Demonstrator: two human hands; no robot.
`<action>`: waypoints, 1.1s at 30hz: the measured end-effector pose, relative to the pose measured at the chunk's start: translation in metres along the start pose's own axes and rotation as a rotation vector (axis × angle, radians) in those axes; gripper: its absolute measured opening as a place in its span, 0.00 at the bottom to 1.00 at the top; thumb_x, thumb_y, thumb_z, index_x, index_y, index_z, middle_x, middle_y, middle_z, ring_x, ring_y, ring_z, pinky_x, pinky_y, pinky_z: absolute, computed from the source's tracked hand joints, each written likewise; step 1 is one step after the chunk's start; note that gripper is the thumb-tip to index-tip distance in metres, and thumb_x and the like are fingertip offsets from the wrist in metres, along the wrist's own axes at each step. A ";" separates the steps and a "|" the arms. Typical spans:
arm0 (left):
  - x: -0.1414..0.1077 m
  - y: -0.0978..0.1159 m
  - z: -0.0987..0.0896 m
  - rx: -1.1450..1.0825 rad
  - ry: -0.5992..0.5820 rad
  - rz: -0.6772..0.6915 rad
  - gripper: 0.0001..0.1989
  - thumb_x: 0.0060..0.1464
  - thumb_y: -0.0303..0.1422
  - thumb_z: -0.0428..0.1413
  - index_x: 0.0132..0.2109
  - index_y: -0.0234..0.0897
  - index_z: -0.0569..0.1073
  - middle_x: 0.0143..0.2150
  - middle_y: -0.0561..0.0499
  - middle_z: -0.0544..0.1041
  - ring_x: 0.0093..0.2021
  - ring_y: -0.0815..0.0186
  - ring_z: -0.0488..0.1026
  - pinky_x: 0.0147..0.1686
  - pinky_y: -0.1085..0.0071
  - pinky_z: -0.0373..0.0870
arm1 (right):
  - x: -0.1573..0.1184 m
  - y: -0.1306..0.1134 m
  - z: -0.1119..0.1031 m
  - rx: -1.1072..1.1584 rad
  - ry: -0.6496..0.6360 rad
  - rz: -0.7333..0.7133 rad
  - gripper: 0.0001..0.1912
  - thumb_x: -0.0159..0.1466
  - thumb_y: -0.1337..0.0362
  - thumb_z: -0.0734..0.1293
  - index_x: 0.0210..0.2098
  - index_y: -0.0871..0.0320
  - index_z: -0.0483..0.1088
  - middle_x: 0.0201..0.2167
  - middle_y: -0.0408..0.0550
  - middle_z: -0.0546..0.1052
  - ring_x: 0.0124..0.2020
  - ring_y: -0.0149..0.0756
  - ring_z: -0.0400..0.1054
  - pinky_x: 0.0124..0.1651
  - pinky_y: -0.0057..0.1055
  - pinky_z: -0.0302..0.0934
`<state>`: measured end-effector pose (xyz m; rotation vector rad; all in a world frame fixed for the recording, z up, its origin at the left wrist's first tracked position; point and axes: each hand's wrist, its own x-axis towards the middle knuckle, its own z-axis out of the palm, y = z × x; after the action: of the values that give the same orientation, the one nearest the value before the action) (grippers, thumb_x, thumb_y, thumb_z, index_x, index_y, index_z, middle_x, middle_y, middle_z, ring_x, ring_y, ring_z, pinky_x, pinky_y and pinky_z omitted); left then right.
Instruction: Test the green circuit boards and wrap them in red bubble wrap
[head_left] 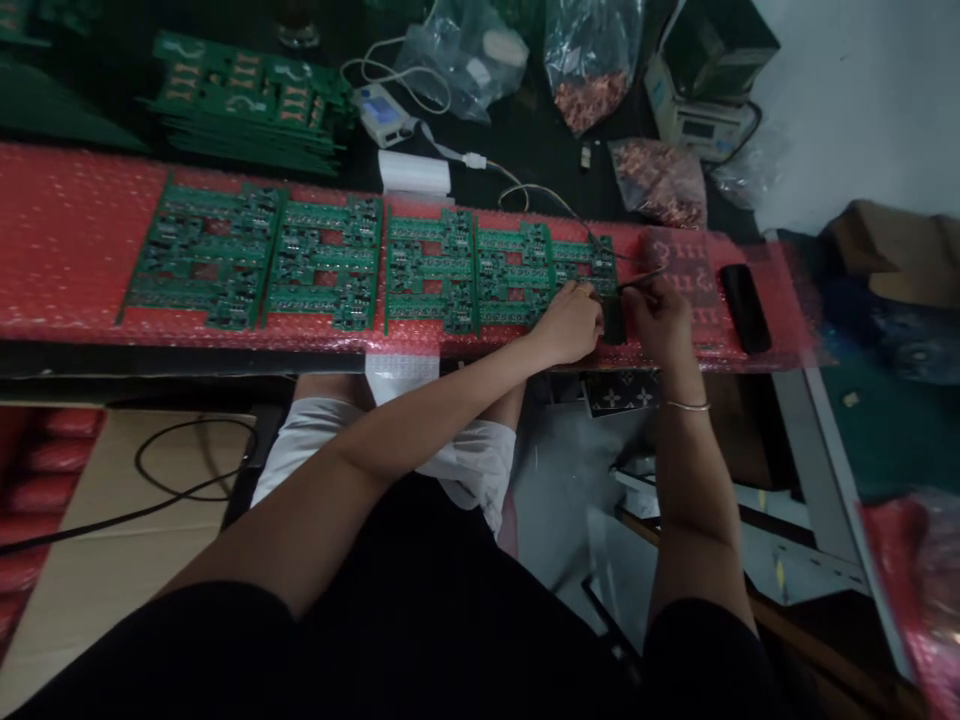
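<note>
Five green circuit boards lie in a row on pink bubble wrap. At the right end of the row, my left hand rests on the last board, fingers curled at its lower edge; what they grip is hidden. My right hand is just to the right of that board, its fingers pinched on a thin dark tool that points left over the board. A thin cable runs from a small white device towards this board.
A stack of green boards stands at the back left. Bags of copper-coloured parts lie behind the row. A black phone-like object lies right of my right hand, and a green-topped box stands at the back right.
</note>
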<state>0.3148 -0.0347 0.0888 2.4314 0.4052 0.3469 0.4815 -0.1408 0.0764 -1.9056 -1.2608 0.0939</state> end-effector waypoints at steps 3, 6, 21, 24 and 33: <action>0.009 0.006 0.005 0.082 -0.018 -0.074 0.10 0.63 0.26 0.56 0.42 0.28 0.82 0.56 0.35 0.75 0.62 0.45 0.68 0.61 0.48 0.69 | 0.000 0.000 0.002 0.057 0.009 0.024 0.10 0.67 0.54 0.67 0.36 0.54 0.72 0.31 0.43 0.77 0.34 0.36 0.72 0.40 0.33 0.68; 0.010 0.011 0.005 0.089 -0.016 -0.120 0.10 0.63 0.27 0.55 0.42 0.29 0.82 0.58 0.35 0.73 0.63 0.44 0.67 0.60 0.47 0.70 | 0.001 0.000 0.003 0.072 0.009 0.029 0.10 0.68 0.54 0.67 0.36 0.54 0.72 0.31 0.44 0.77 0.34 0.35 0.72 0.39 0.33 0.68; 0.010 0.020 0.016 0.109 0.025 -0.155 0.09 0.64 0.27 0.56 0.41 0.31 0.81 0.57 0.37 0.74 0.62 0.43 0.66 0.57 0.47 0.67 | 0.000 0.001 0.004 0.077 0.015 0.031 0.13 0.68 0.49 0.67 0.36 0.53 0.73 0.32 0.44 0.79 0.35 0.36 0.73 0.40 0.34 0.69; 0.004 0.018 0.017 0.155 0.050 -0.129 0.10 0.66 0.28 0.54 0.47 0.32 0.80 0.58 0.37 0.74 0.61 0.45 0.67 0.57 0.49 0.66 | 0.000 0.000 0.004 0.084 0.021 0.035 0.14 0.68 0.49 0.67 0.37 0.53 0.73 0.33 0.45 0.79 0.36 0.38 0.73 0.43 0.36 0.71; -0.020 0.011 0.022 0.438 -0.002 0.226 0.17 0.70 0.27 0.47 0.50 0.33 0.81 0.57 0.39 0.78 0.61 0.49 0.69 0.56 0.54 0.64 | 0.005 -0.001 0.003 0.102 0.063 0.055 0.13 0.67 0.50 0.68 0.38 0.52 0.74 0.34 0.47 0.79 0.38 0.41 0.75 0.46 0.42 0.73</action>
<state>0.3060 -0.0627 0.0763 2.9170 0.2201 0.3842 0.4816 -0.1347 0.0766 -1.8417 -1.1404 0.1244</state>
